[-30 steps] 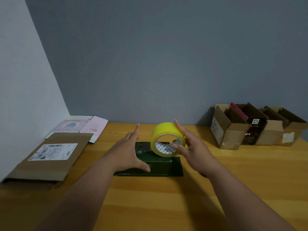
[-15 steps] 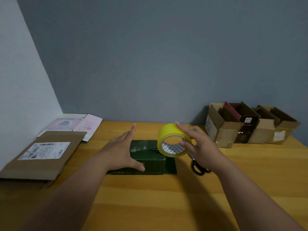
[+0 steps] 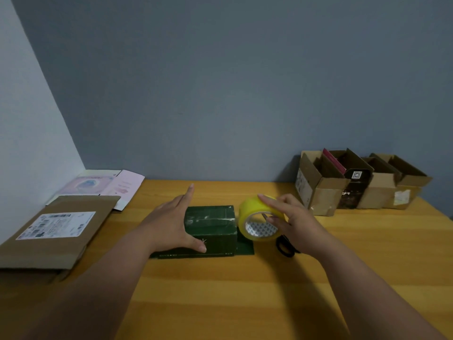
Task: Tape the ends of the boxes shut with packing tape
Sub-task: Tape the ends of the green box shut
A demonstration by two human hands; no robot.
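Your one camera sits on your head, looking forward and down across the wooden surface (image 3: 220, 303) toward the grey wall (image 3: 220, 94), close over your forearms and hands.

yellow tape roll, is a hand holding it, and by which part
The right hand holds the yellow tape roll by its band, fingers over the outer face, thumb in the core. The left hand rests flat against the green box.

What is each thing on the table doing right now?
green box: closed, left hand rests on it
yellow tape roll: gripped by right hand
scissors: lying flat
brown boxes: flaps open
flat mailer: lying closed
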